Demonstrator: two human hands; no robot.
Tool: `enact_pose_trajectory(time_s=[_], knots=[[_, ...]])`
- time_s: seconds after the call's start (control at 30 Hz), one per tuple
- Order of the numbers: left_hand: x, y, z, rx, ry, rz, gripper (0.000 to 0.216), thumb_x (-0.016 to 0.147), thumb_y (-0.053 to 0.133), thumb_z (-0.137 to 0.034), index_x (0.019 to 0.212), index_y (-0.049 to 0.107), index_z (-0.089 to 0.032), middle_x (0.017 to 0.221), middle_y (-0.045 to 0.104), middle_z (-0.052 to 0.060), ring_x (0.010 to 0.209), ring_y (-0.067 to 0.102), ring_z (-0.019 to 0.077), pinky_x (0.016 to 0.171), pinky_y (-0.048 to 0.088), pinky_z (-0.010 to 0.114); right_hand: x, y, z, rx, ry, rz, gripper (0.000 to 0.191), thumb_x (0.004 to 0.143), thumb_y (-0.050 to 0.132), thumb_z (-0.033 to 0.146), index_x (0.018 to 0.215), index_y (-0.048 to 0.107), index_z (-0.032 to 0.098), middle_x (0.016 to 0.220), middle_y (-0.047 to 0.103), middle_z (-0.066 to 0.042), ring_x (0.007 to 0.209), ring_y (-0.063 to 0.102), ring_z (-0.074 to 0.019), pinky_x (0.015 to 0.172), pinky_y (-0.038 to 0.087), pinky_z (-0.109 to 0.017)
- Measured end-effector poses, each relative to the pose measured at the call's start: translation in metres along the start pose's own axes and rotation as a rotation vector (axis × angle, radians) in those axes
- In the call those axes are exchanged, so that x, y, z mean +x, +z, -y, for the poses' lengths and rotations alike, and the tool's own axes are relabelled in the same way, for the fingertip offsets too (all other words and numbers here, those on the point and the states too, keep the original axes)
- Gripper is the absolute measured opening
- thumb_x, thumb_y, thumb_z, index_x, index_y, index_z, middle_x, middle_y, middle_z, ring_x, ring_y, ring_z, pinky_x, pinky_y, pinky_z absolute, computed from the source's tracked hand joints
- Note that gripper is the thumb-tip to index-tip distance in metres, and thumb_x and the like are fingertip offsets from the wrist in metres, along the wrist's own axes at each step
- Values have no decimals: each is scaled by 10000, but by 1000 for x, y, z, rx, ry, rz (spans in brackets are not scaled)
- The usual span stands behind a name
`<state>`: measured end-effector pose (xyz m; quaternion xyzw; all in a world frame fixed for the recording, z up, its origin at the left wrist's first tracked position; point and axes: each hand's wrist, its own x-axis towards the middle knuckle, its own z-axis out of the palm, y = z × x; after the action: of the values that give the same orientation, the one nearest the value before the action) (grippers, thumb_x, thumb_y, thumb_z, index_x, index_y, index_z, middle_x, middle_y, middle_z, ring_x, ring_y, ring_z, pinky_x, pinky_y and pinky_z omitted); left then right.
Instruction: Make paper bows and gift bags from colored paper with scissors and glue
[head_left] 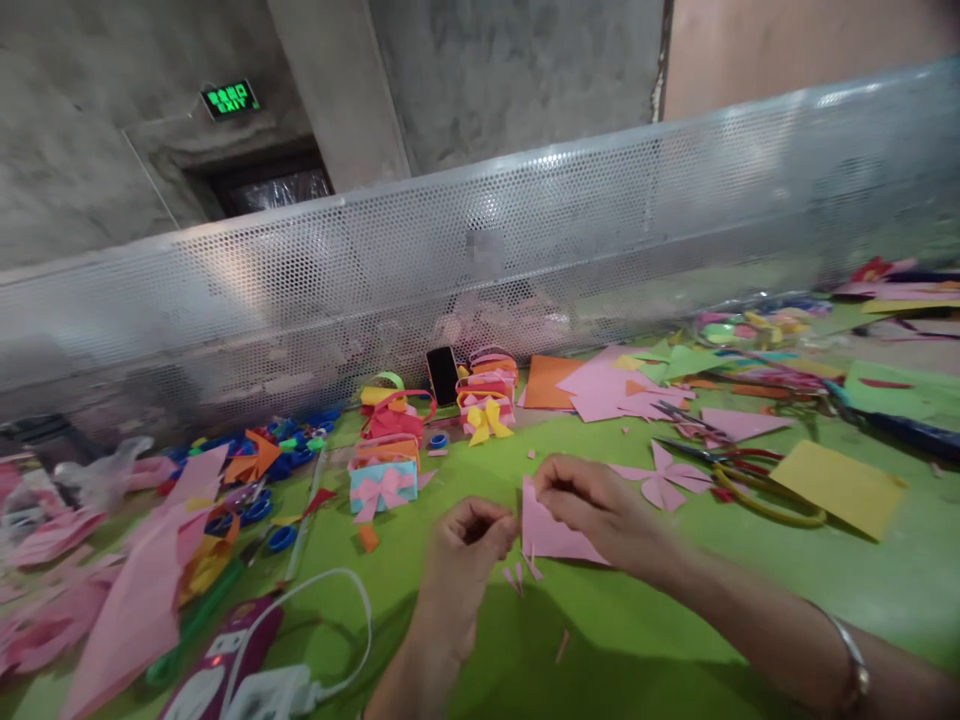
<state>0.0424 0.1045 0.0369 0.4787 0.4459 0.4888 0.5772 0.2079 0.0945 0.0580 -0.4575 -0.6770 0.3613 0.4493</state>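
My left hand (pixel 463 565) is closed in a pinch above the green tabletop (pixel 442 460). Whatever its fingertips hold, if anything, is too small to make out. Close to its right, my right hand (pixel 600 505) is also pinched, over a pink paper square (pixel 551 535) that it partly covers. What it grips is hidden. Thin pink paper slivers (pixel 518 578) lie just below the gap between the hands. Beyond my right hand lies a pink paper bow shape (pixel 664 478). To the left stands a small blue paper bag (pixel 384 487) with a pink bow.
Scissors with red and yellow handles (pixel 765 490) and yellow paper (pixel 840 487) lie right. Small paper bags (pixel 487 395) and a phone (pixel 442 376) stand at the back before a perforated metal panel (pixel 420 240). A purple power strip (pixel 225 655) with a white cable lies front left.
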Motion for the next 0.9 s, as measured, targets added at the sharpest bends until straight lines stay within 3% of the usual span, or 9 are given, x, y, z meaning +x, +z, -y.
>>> enact_pose_trajectory(time_s=[0.1, 0.23, 0.43, 0.63, 0.9], knots=[[0, -2, 2, -262, -170, 113, 260, 521, 826, -284, 588, 609, -158, 527, 555, -54, 496, 457, 50, 561, 403, 193, 0, 10, -3, 244, 164, 141, 156, 792, 426, 236, 643, 456, 198, 530, 390, 63, 479, 350, -84, 452, 275, -214], [0, -4, 7, -471, -379, 262, 318, 524, 837, -326, 555, 583, -137, 481, 506, -56, 473, 468, 44, 551, 411, 186, -4, 25, -4, 429, 218, 149, 202, 795, 489, 309, 638, 464, 185, 530, 446, 60, 465, 391, -68, 457, 300, -207], [2, -7, 15, -447, -363, 401, 304, 631, 768, -385, 587, 621, -123, 593, 591, 11, 620, 598, 114, 632, 442, 218, -6, 27, -2, 574, 225, 164, 262, 737, 592, 385, 645, 552, 143, 581, 560, 18, 478, 463, -58, 474, 361, -199], [2, -5, 10, -342, -308, 342, 341, 591, 788, -403, 555, 561, -150, 542, 557, -15, 574, 574, 116, 632, 446, 258, -7, 24, -3, 548, 253, 154, 171, 708, 612, 292, 646, 615, 133, 592, 615, 3, 469, 493, -54, 450, 385, -180], [4, -3, 9, -70, -28, 21, 322, 512, 828, -338, 568, 576, -145, 521, 557, -43, 530, 485, 73, 555, 392, 201, -4, 28, -14, 361, 204, 34, 88, 688, 555, 183, 602, 553, 160, 507, 550, 42, 424, 444, -59, 419, 352, -185]])
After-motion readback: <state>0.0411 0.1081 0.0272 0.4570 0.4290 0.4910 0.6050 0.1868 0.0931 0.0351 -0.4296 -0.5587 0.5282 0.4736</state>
